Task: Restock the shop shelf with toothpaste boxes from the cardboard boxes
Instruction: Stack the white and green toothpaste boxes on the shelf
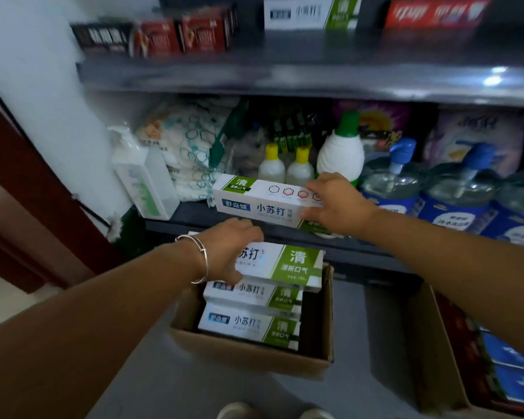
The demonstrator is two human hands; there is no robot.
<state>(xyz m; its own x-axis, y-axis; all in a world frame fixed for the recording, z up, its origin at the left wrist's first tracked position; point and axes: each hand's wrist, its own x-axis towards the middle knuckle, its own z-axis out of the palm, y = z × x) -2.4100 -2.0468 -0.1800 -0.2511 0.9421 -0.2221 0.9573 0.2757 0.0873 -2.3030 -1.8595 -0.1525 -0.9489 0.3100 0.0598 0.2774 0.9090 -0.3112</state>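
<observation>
Currently, scene: a person stands at a shop shelf [285,77], both bare arms reaching forward over two cardboard boxes on the floor.
Right hand [335,204]: fingers and thumb clamp the right end of a white-and-green toothpaste box, the raised box [260,199]; it is held level, clear of the carton, in front of the lower shelf [194,213] edge.
Left hand [232,251]: wears a metal bangle [198,258] at the wrist; fingers curl over the far edge and the thumb presses the near edge of the top box [285,266] in the carton, gripping its left end.
Hands, relation: apart, left one nearer and lower, each holding its own box.
Carton [254,355]: open, brown, on the floor near centre; the top box lies above two more like boxes [251,316] stacked inside.
Second carton [436,358]: near right, partly out of frame; holds red and blue packs [508,367].
Upper shelf stock: one white-and-green shelved box [310,12] far centre, a red box [436,12] to its right, dark and red small packs [164,34] to its left; all blurred.
Lower shelf stock: pump bottle [139,176] far left, wrapped soft packs [188,140] beside it, two yellow-capped bottles [285,164], a green-capped white bottle [342,146], blue-pump jugs [436,182] at right.
Floor [360,328]: grey; shoe tips [273,412] show at the near edge.
</observation>
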